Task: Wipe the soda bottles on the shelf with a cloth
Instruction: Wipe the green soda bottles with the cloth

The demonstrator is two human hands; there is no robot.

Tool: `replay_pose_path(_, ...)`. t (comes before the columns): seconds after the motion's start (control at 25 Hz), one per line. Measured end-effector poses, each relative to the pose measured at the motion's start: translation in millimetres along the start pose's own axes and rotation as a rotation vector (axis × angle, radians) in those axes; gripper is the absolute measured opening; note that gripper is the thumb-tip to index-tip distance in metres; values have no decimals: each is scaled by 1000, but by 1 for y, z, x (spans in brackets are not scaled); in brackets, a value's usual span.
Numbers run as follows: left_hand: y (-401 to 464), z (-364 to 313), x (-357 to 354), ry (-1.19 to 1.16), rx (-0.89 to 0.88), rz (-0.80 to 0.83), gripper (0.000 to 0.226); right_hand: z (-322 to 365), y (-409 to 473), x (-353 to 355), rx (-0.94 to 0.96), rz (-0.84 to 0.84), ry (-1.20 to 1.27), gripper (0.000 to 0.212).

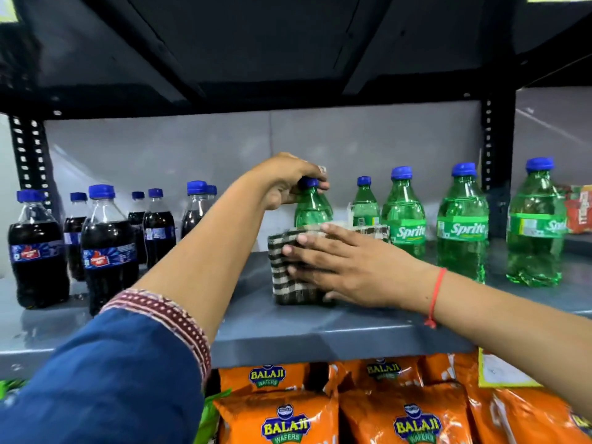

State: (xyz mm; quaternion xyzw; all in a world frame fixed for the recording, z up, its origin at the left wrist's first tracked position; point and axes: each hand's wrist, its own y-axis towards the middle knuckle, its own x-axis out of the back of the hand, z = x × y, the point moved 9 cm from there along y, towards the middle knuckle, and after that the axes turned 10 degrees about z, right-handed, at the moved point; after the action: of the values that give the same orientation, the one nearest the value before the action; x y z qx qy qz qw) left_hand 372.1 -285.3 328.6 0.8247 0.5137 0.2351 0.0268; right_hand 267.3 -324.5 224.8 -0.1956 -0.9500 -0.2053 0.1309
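A green Sprite bottle (312, 206) with a blue cap stands upright near the middle of the grey shelf (288, 334). My left hand (290, 181) grips it around the cap and neck from above. My right hand (349, 267) presses a dark and white checked cloth (286, 277) flat against the bottle's lower body, so the label and base are hidden. Several more green Sprite bottles (463, 222) stand to the right. Several dark cola bottles (107, 248) with blue caps stand at the left.
A black upper shelf (288, 43) hangs low over the bottle caps. Black perforated uprights (490, 145) frame the bay. Orange wafer packets (407, 415) fill the shelf below. Red packets (579, 208) sit at the far right.
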Motion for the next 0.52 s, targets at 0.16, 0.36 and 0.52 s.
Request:
replay_pose_path(0.16,-2,0,-6,-13,25,33,13,-3,9,3,-34,-61,21,49)
replay_pose_path(0.36,-2,0,-7,-48,36,38,14,-12,8,4,-54,-86,58,51)
replay_pose_path(0.52,-2,2,-7,-54,42,45,13,-5,11,4,10,-66,40,50)
